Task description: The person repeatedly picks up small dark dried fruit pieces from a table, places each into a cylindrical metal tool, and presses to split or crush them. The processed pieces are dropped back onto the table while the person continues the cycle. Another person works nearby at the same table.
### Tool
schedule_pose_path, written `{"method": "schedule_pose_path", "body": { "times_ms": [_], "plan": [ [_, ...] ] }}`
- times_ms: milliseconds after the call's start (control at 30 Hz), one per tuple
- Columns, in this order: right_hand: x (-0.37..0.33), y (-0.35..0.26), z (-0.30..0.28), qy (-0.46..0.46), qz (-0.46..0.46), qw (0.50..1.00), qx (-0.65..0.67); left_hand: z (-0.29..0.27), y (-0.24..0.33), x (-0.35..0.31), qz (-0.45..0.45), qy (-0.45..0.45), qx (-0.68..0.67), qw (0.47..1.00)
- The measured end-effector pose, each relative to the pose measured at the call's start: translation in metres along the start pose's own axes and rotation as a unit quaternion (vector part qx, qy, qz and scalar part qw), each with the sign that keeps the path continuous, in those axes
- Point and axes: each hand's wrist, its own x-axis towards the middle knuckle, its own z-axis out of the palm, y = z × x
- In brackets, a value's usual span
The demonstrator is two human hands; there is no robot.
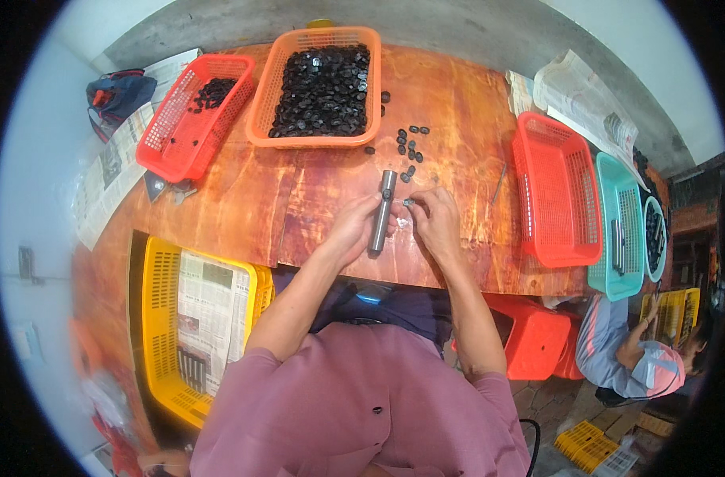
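Observation:
A grey metal cylinder (381,226) stands slightly tilted over the wooden table, with my left hand (354,228) wrapped round it. A small dark round spot shows on its side near the upper end; I cannot tell whether it is a hole or a fitted part. Just to its right, my right hand (437,225) pinches a small dark piece (408,203) with a shiny face, apart from the cylinder. Beyond my hands lie several loose black oval pieces (412,145). An orange basket (256,103) behind them is heaped with similar black pieces (318,95).
At the left, a red basket (159,147) holds a few black parts. A red basket (559,246) and a teal basket (603,274) with metal rods stand right. A thin rod (499,183) lies nearby. Below left, a yellow crate (157,318) holds newspaper and cylinders. A person (637,358) sits at right.

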Motion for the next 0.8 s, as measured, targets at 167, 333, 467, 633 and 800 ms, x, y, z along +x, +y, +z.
{"method": "schedule_pose_path", "body": {
  "times_ms": [167,333,467,633,800],
  "plan": [
    [0.001,-0.005,-0.003,0.014,-0.04,0.998,-0.04,-0.006,-0.003,0.004,0.006,-0.014,0.011,1.0],
    [-0.003,-0.009,-0.003,0.058,-0.126,0.981,-0.136,-0.005,-0.005,0.003,0.014,-0.012,0.002,1.0],
    [-0.011,-0.014,-0.005,0.061,-0.158,0.949,-0.267,-0.011,-0.009,0.004,0.02,-0.026,-0.009,0.999],
    [-0.027,-0.027,-0.017,-0.003,-0.209,0.961,-0.183,-0.011,-0.007,0.004,0.021,-0.037,-0.016,0.999],
    [-0.019,-0.017,-0.024,0.013,-0.022,1.0,-0.018,-0.012,-0.007,0.004,0.016,-0.036,-0.004,0.999]
  ]
}}
